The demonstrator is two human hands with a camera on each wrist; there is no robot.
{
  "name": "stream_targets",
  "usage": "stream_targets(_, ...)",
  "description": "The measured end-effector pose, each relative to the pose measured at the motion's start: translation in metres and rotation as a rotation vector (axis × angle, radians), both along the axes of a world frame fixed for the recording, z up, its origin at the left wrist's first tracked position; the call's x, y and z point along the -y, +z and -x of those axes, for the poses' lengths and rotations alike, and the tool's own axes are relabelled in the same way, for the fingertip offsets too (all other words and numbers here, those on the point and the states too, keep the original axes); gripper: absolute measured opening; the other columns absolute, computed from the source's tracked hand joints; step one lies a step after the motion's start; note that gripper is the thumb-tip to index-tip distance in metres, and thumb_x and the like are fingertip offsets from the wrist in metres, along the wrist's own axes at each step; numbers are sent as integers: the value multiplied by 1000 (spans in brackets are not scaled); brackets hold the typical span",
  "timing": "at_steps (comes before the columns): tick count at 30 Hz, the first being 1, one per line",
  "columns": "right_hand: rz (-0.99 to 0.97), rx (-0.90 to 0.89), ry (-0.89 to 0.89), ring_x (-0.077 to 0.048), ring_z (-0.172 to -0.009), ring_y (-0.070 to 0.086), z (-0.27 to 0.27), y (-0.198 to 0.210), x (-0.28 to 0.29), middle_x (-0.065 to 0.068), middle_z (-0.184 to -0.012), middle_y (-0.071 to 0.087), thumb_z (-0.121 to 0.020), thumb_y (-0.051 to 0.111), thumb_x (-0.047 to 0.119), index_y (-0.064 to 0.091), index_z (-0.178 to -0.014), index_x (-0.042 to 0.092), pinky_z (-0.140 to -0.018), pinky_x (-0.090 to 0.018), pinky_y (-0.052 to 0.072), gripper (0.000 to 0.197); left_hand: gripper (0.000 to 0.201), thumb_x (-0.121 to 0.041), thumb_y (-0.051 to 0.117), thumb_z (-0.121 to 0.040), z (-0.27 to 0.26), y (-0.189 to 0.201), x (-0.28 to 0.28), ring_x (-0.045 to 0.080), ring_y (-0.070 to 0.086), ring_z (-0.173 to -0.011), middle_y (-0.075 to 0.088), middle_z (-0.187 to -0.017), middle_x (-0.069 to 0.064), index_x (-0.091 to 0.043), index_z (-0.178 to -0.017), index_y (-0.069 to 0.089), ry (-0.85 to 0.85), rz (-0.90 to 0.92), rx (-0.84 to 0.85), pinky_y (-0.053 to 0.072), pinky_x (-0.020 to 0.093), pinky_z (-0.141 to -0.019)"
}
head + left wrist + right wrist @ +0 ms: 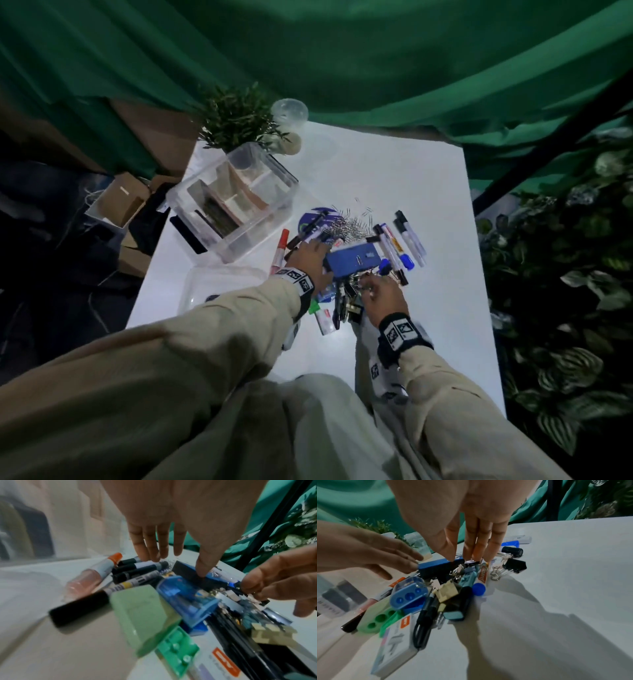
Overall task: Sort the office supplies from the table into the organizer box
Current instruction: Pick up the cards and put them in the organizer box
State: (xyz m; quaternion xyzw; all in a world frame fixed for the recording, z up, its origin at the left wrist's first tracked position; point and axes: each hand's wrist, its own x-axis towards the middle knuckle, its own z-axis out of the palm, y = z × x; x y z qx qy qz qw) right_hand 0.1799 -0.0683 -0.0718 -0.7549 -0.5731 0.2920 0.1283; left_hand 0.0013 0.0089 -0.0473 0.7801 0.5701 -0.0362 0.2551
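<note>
A heap of office supplies lies mid-table: a blue box [352,262], markers [407,240], a loose pile of paper clips [349,222], black binder clips [516,564], a blue sharpener [409,595] and a green one [142,615]. The clear organizer box [233,202] stands to the far left of the heap. My left hand [317,248] hovers over the heap with straight fingers, its thumb [202,572] touching the blue box [188,569]. My right hand [462,559] reaches into the binder clips, thumb and fingertips drawn together on a metal-handled clip.
A clear lid [222,287] lies on the table to the left of my left wrist. A potted plant [233,116] and a clear cup [289,109] stand at the far left corner. A red-capped tube [281,246] lies beside the organizer. Green cloth hangs behind.
</note>
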Motion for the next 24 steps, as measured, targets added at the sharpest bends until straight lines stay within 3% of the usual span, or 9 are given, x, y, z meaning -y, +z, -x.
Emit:
stream_targets(6,110,8,176,-27,-114,53,-16,1,3,-7,-120,62,-80,60,14,61,-122,22,-98,-32,44,43,81,-60,53,-73,-39,-13,3,31,34,-133,41,-143,10,-20,-141,33,30,-20,-86,30,50,-109)
stream_targets(9,140,-28,201,-26,-108,58,-23,8,-4,-6,-115,65,-81,58,16,59,-126,26,-91,-32,48,46,86,-75,47,-73,-51,-15,4,31,34,-133,41,-143,11,-19,-138,40,16,-80,-177,29,50,-109)
stream_targets(13,171,-98,149,-23,-106,62,-31,15,-11,-4,-119,67,-87,57,18,59,-126,24,-94,-34,50,39,78,-67,57,-76,-54,-15,2,30,40,-128,44,-138,10,-16,-133,43,4,-98,-246,32,47,-105)
stream_targets(15,177,-131,142,-21,-106,63,-35,15,-12,-3,-118,67,-89,57,16,60,-126,21,-95,-29,48,37,70,-57,63,-75,-53,-10,0,29,46,-122,48,-132,9,-16,-129,47,33,-93,-215,36,44,-102)
stream_targets(18,172,-210,90,-18,-100,66,-42,15,-16,-4,-112,69,-90,58,9,61,-122,17,-84,-19,46,34,67,-54,67,-68,-43,0,-4,28,52,-113,56,-121,7,-18,-122,52,64,-79,-133,44,40,-97)
stream_targets(21,165,-280,23,-23,-98,67,-46,19,-21,-12,-104,70,-89,56,3,61,-118,13,-81,-19,48,31,72,-65,60,-53,-22,16,-8,25,59,-98,62,-104,2,-28,-114,55,126,-77,15,51,34,-86)
stream_targets(24,130,-295,-15,-23,-99,65,-45,25,-28,-13,-107,69,-87,58,3,62,-119,13,-85,-18,45,34,73,-57,67,-54,0,35,-13,22,57,-92,58,-101,1,-30,-120,51,163,-58,158,47,27,-80)
